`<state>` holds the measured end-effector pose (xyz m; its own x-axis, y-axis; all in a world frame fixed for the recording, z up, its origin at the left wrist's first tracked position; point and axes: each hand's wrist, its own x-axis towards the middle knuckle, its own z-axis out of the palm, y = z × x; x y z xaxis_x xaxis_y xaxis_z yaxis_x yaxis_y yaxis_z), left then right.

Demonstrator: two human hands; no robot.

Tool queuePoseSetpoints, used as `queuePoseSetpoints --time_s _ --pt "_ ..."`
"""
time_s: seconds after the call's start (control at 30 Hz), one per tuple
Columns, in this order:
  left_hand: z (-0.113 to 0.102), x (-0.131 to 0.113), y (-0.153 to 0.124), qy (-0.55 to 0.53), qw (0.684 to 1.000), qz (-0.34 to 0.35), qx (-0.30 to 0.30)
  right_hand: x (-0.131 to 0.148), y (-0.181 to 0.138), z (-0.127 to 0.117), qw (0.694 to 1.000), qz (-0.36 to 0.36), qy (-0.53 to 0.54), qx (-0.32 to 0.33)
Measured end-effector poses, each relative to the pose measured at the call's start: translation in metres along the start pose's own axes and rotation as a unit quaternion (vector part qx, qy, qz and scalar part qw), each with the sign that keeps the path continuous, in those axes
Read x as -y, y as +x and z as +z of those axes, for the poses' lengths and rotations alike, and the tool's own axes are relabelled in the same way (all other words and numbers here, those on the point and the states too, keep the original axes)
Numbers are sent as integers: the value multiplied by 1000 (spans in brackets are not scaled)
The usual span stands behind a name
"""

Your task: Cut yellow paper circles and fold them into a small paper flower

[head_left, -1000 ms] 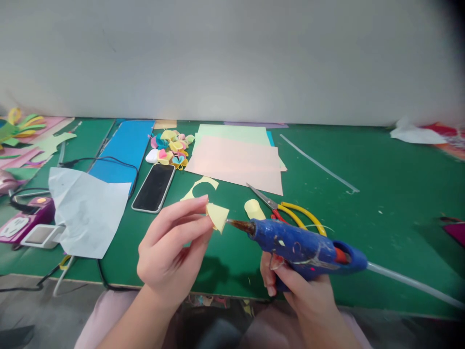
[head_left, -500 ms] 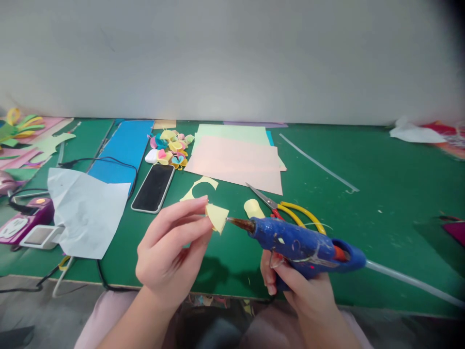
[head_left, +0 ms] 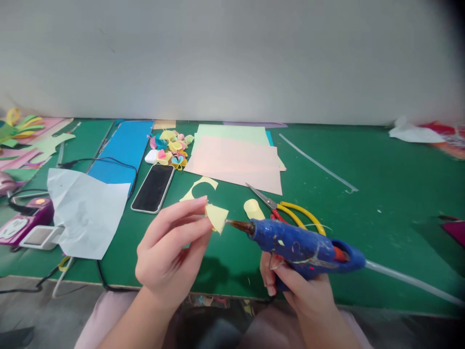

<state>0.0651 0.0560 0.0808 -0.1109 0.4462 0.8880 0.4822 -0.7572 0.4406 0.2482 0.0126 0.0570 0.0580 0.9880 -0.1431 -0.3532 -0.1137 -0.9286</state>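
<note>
My left hand point(head_left: 170, 252) pinches a small folded yellow paper piece point(head_left: 217, 216) between thumb and fingertips, held above the green table point(head_left: 381, 194). My right hand point(head_left: 301, 291) grips a blue hot glue gun point(head_left: 305, 245) by its handle, a finger at the trigger. The brown nozzle tip touches the right edge of the yellow piece. A clear glue stick point(head_left: 410, 281) juts from the back of the gun to the right.
Yellow-handled scissors point(head_left: 290, 212), a yellow paper scrap point(head_left: 253, 209) and a cut yellow offcut point(head_left: 199, 186) lie behind the hands. A phone point(head_left: 153, 187), pastel paper sheets point(head_left: 236, 157), folded petals point(head_left: 170, 148), white paper point(head_left: 85, 211), blue sheet point(head_left: 123, 148) and cables sit at left.
</note>
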Motion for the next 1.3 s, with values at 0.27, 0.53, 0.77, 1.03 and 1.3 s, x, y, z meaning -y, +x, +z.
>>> queuePoseSetpoints --time_s 0.27,0.53,0.77,1.03,1.3 --pt "0 -2 1 -4 1000 4 -2 -2 2 -4 999 -11 -32 21" --pt "-2 -1 1 -19 1000 14 2 1 1 1 1000 -3 -15 0" --pt "-2 -3 1 -20 1000 11 5 2 2 3 1000 1 -14 -7" --pt "-3 -1 1 -6 1000 12 7 2 2 2 1000 1 -11 -7" --pt "-2 -2 0 -10 1000 4 2 2 2 3 1000 8 -10 -15"
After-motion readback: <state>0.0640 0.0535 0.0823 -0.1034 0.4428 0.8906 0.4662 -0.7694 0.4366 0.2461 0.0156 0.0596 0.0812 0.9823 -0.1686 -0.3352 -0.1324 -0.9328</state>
